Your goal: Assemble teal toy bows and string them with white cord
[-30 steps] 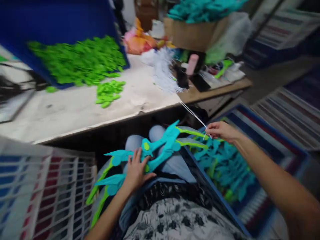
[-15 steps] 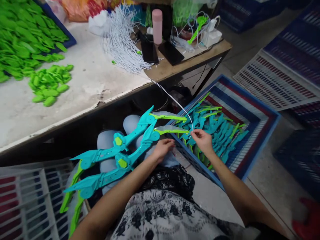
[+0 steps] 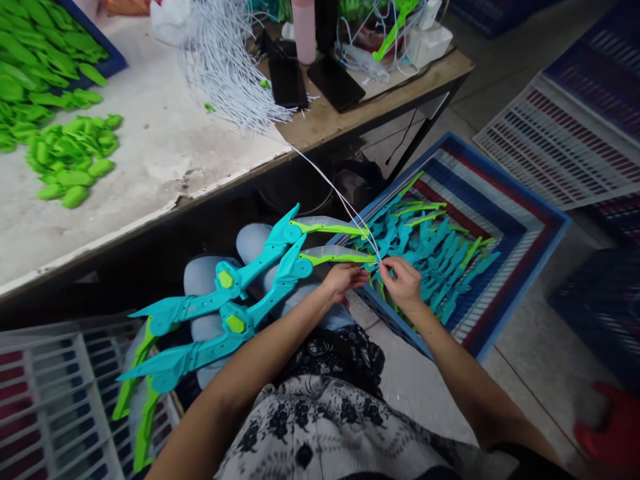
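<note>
Two teal-and-green plastic toy bows lie side by side across my knees, the nearer bow [image 3: 235, 325] and the farther bow [image 3: 225, 279]. My right hand [image 3: 403, 280] pinches white cords [image 3: 336, 191] just beside the nearer bow's green tip. From that pinch, the cords run up to a large bundle of white cords [image 3: 230, 73] on the table. My left hand [image 3: 346, 280] is right under the same tip, its fingers bent together and reaching toward the right fingertips. What lies between the left fingers, if anything, is too small to make out.
A blue crate [image 3: 520, 267], lined with striped sheeting, holds several similar bows at right. Loose green pieces [image 3: 75, 157] lie on the white table [image 3: 150, 167], near phones [image 3: 336, 81] and a pink bottle [image 3: 304, 33]. A white slatted crate [image 3: 55, 400] stands at lower left.
My left hand has moved right and up to the nearer bow's tip. My right hand keeps its pinch, and the cords now hang straighter. The view has shifted slightly.
</note>
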`<state>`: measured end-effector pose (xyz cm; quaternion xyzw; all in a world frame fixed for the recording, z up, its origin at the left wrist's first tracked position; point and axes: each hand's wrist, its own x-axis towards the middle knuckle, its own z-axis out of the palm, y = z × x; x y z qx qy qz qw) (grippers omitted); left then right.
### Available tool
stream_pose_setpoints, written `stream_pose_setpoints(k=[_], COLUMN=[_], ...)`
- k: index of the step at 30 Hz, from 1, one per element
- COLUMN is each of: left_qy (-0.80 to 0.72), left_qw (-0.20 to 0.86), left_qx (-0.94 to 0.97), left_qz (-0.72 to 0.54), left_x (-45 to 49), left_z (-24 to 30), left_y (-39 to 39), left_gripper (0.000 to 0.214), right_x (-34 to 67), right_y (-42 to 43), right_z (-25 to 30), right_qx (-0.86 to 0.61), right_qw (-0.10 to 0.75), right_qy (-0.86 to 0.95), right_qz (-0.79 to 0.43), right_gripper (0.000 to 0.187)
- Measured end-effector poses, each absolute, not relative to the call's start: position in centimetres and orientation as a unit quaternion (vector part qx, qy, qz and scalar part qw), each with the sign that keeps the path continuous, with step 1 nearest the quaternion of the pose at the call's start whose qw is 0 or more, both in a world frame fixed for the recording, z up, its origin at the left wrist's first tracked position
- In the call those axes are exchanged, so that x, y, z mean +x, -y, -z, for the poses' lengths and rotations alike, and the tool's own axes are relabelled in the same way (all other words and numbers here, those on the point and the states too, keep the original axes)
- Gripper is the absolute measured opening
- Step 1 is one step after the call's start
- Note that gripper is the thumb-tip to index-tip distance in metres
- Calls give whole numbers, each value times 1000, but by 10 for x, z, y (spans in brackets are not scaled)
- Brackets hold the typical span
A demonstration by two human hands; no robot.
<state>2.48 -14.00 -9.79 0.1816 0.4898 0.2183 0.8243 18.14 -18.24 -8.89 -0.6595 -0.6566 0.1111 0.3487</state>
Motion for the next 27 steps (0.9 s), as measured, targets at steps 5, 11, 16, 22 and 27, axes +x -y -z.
stream_pose_setpoints(k=[5, 11, 16, 22, 27], left_qy=[-441, -465, -501, -537, -641], left_qw=[848, 829, 792, 699, 543], left_qx=[199, 229, 289, 453, 543], left_qz=[-214, -212, -197, -132, -11], left_x=[31, 41, 45, -36, -213], left_z=[100, 105, 101, 51, 5], left_y=[138, 133, 135, 163, 244], left_gripper=[7, 2, 6, 19, 39], right_x=[180, 190, 191, 185, 192], right_y=[185, 185, 171, 170, 182], right_z=[96, 106, 109, 104, 97], right_qx=[-635, -678, -697, -659, -663], right_qw=[341, 367, 412, 434, 445], right_qy=[682, 590, 429, 428, 404], right_qz=[-123, -240, -401, -440, -446], right_gripper=[17, 19, 26, 27, 29])
